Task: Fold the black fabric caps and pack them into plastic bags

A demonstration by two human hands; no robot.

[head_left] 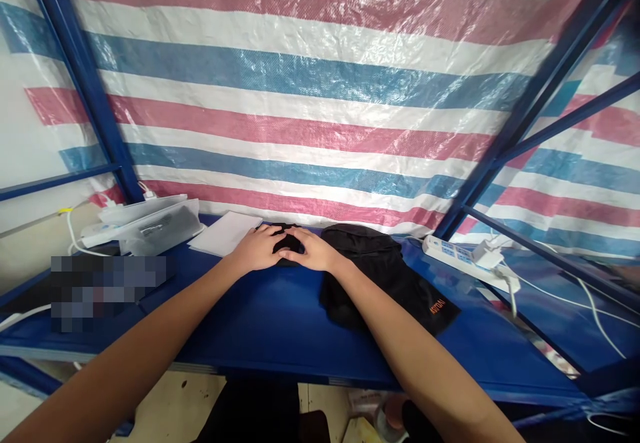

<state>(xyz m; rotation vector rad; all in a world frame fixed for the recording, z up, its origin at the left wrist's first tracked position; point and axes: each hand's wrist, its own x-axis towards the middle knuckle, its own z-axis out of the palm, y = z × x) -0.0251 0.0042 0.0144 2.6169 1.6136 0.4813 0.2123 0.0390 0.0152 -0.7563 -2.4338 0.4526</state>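
Both arms reach forward over the blue metal table (260, 326). My left hand (256, 249) rests palm down on a small black item (286, 241), perhaps folded cloth, near the table's back edge. On the item's right side lies my right hand (313, 251), its fingers pointing inward and its thumb apart. The hands nearly meet at the thumbs and fingertips, and they cover much of the item, so its kind is unclear. Beneath and beyond my right forearm spreads a black garment (390, 269) with orange lettering. White paper sheets (225, 233) lie beside my left hand.
A white power strip (465, 259) with plugs and cables sits at the right. At the left are a clear plastic bag (160, 228) and white cables. Blue metal posts (83, 73) frame the table, and a striped plastic sheet (310, 123) hangs behind it.
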